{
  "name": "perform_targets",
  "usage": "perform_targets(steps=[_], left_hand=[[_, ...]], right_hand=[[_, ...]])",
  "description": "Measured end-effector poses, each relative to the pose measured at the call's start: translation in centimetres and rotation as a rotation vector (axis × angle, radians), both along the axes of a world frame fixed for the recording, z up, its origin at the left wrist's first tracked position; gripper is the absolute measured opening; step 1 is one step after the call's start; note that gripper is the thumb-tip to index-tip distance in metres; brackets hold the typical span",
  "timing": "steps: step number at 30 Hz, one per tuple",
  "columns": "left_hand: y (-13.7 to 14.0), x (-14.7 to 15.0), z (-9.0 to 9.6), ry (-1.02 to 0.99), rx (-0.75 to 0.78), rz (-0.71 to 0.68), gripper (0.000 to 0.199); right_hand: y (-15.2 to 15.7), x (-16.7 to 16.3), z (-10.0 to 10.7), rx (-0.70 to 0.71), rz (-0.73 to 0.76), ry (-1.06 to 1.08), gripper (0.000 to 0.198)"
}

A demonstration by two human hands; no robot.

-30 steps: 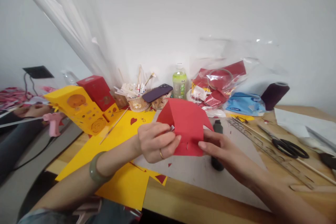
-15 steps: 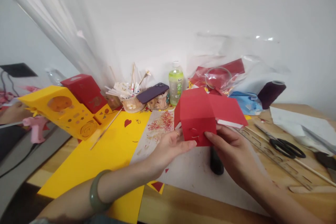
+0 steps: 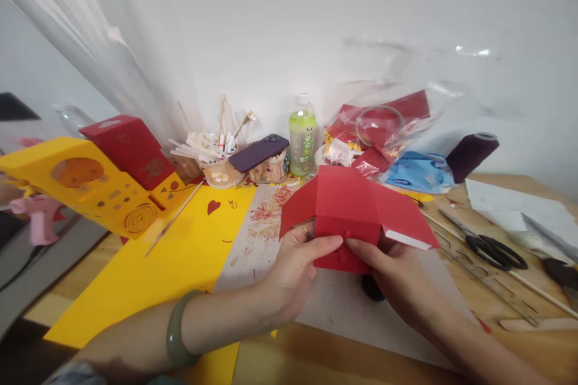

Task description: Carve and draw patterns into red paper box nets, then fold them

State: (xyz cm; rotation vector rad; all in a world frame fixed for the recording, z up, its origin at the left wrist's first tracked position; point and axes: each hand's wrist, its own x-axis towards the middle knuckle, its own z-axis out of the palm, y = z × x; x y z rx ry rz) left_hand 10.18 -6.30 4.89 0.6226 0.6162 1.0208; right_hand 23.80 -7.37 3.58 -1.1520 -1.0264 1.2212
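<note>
A folded red card box (image 3: pixel 345 198), with flaps spread to both sides, is held above the paper-covered table. My left hand (image 3: pixel 300 258) grips its left front part, thumb on the front panel and fingers behind. My right hand (image 3: pixel 388 264) pinches the same panel from the right, its thumb tip close to the other thumb. The right flap carries a white strip (image 3: pixel 409 239) along its lower edge. Beneath the box, a black object (image 3: pixel 372 287) is mostly covered by the box and my right hand.
Black-handled scissors (image 3: pixel 490 249) and a metal ruler (image 3: pixel 483 277) lie at right. On the left are yellow card (image 3: pixel 180 277), a decorated yellow box (image 3: pixel 90 177) and a pink glue gun (image 3: pixel 38 216). Behind stand a green-capped bottle (image 3: pixel 301 135) and a phone (image 3: pixel 262 152) on a basket.
The red box has come slightly lower and nearer, and its left flap now spreads outward. My left thumb has moved in toward the right thumb on the front panel. The view has shifted slightly.
</note>
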Motion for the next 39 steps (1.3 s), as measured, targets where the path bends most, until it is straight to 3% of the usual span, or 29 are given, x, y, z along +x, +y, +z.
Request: perform_targets(steps=[7, 19, 26, 39], left_hand=[[-0.1, -0.1, 0.2, 0.015, -0.152, 0.001, 0.03], [0.0, -0.1, -0.1, -0.057, -0.146, 0.016, 0.024], [0.4, -0.3, -0.4, -0.068, -0.129, 0.016, 0.022], [1.0, -0.3, -0.2, -0.042, -0.141, 0.033, 0.018]], right_hand=[[-0.4, 0.1, -0.9, -0.064, 0.026, -0.097, 0.044], [-0.5, -0.2, -1.5, -0.117, 0.091, 0.094, 0.036], [-0.1, -0.8, -0.4, -0.131, 0.136, 0.396, 0.033], [0.4, -0.6, 0.0, -0.181, 0.146, 0.345, 0.025]])
